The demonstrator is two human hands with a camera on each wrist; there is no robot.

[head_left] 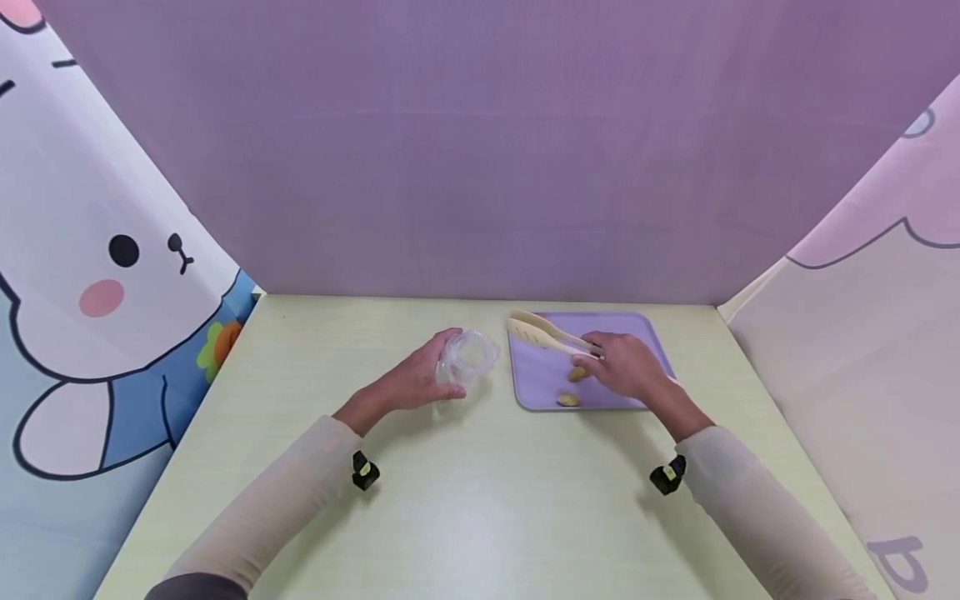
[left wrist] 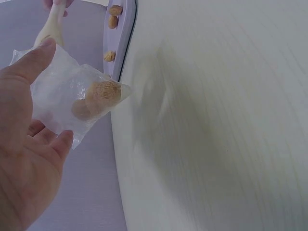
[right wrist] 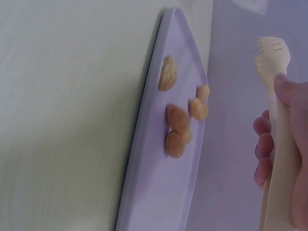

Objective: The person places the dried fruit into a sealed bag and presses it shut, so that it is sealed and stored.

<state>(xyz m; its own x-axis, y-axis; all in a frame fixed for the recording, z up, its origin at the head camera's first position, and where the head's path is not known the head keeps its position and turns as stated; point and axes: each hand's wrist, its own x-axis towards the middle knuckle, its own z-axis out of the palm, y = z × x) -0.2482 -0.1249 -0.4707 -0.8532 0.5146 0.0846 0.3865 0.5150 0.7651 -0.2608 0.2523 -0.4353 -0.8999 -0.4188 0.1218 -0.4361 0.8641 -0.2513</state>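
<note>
My left hand (head_left: 412, 375) grips a clear plastic bag (head_left: 468, 360) between thumb and fingers, its mouth spread into a ring. In the left wrist view, brown nut-like pieces (left wrist: 98, 97) show through the bag (left wrist: 62, 82) near its bottom corner. My right hand (head_left: 621, 364) holds cream-coloured tongs (head_left: 542, 333) over the purple tray (head_left: 534, 385), their tips near the tray's left edge. In the right wrist view the tongs' slotted heads (right wrist: 274, 55) stand close together with nothing seen between them. Several brown nut-like pieces (right wrist: 177, 134) lie on the tray (right wrist: 159, 192).
The pale wood-grain table (head_left: 465, 508) carries the tray at its back right. A purple backdrop (head_left: 480, 150) rises behind the table, with printed cartoon panels (head_left: 97, 250) at the sides. Each sleeve has a small black camera (head_left: 365, 472) beside its wrist.
</note>
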